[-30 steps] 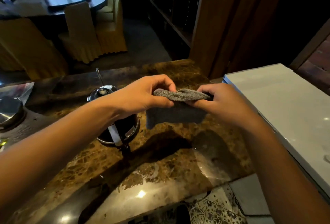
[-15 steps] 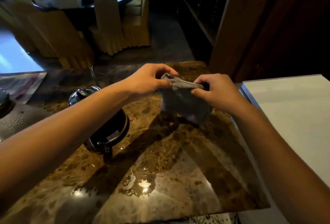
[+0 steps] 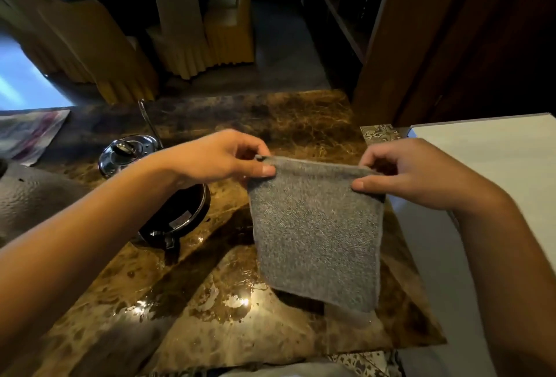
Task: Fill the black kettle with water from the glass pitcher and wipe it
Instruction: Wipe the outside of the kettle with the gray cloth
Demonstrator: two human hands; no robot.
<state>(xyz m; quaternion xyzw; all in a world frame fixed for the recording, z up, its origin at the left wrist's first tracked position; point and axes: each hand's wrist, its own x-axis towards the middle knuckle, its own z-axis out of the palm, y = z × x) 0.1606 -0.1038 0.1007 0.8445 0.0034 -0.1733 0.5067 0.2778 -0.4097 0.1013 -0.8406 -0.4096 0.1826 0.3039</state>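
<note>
the brown marble desk (image 3: 301, 118) fills mid frame, wet and glinting at lower centre. the black kettle (image 3: 177, 211) stands left of centre, its chrome lid (image 3: 126, 154) on, partly behind the left forearm. the grey cloth (image 3: 316, 235) hangs flat at centre, likely spread open for wiping. left hand (image 3: 216, 157) and right hand (image 3: 415, 172) each grip a top corner, pinching it.

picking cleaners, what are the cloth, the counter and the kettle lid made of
Cloth: grey woven or knitted fabric, matte, nubbly weave.
Counter: brown veined stone, probably polished marble, glossy reflections.
Kettle lid: shiny metal, likely steel, mirror-like.
</note>
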